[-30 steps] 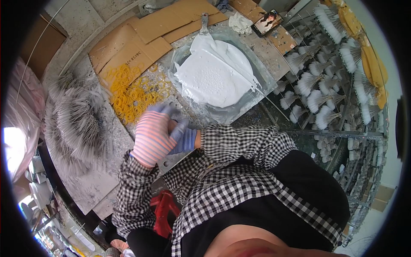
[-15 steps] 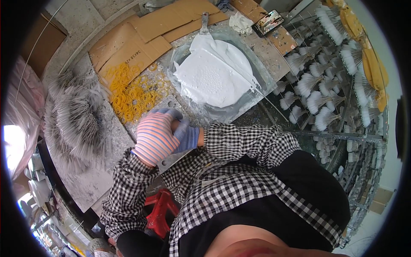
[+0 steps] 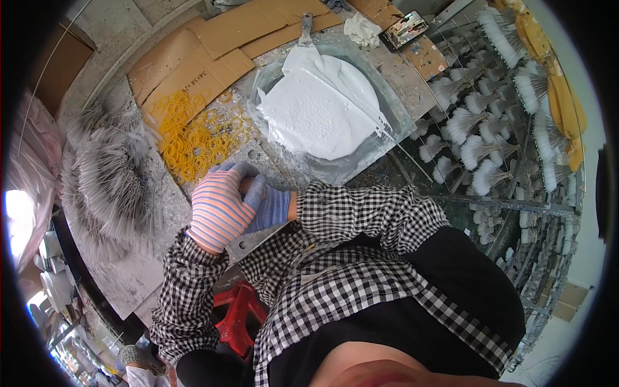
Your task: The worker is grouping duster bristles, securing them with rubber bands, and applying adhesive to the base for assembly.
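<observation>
My left hand [image 3: 221,208], in a striped orange and blue glove, curls over my right hand [image 3: 273,208] in a blue glove. The two meet close to the table's near edge, fingers closed together. Whatever is between them is hidden by the left hand. Just beyond lie many loose yellow rubber bands [image 3: 193,145]. To the left of the hands is a heap of thin grey-white bristle-like strands [image 3: 113,184], fine and tangled. A metal plate with holes [image 3: 242,245] shows beside the hands.
A thick round layer of white paste [image 3: 316,109] covers a glassy sheet, with a scraper [image 3: 306,29] at its far edge. Flattened cardboard [image 3: 206,58], a crumpled white tissue [image 3: 362,30] and a phone [image 3: 405,31] lie beyond. White-tipped brush-like bundles [image 3: 474,122] fill a rack at right. A red stool [image 3: 240,316] stands below.
Both joined hands appear slightly further left and lower in the picture, as the whole view shifts a little. They stay closed together; nothing is visibly picked up or let go.
</observation>
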A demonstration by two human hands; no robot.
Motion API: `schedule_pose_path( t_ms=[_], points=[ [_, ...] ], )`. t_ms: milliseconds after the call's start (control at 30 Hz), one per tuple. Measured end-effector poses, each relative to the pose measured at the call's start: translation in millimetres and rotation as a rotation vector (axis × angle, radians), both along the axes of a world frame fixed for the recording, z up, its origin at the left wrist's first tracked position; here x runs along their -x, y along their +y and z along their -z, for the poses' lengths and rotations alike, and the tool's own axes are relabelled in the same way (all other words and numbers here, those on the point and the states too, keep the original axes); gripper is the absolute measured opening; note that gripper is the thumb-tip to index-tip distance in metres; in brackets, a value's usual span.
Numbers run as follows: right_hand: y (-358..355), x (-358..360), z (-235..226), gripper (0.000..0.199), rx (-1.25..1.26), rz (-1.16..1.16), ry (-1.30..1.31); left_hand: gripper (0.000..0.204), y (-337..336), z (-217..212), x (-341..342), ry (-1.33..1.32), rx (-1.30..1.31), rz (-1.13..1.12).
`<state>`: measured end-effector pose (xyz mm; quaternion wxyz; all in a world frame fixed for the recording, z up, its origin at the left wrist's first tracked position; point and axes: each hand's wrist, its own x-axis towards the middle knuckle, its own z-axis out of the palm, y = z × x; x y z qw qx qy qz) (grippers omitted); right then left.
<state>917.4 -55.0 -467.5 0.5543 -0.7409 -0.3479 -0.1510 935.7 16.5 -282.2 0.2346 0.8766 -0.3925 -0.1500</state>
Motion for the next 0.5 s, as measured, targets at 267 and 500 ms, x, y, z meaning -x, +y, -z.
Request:
schedule_pose_path(
  t_ms=[267, 500],
  points=[
    [-12, 11, -17, 0.034, 0.194, 0.026, 0.038, 0.031, -2, -4, -7, 0.321, 0.095, -0.162],
    [-29, 15, -30, 0.038, 0.167, 0.161, -0.041, 0.031, -3, -4, -10, 0.191, 0.109, -0.140]
  ],
)
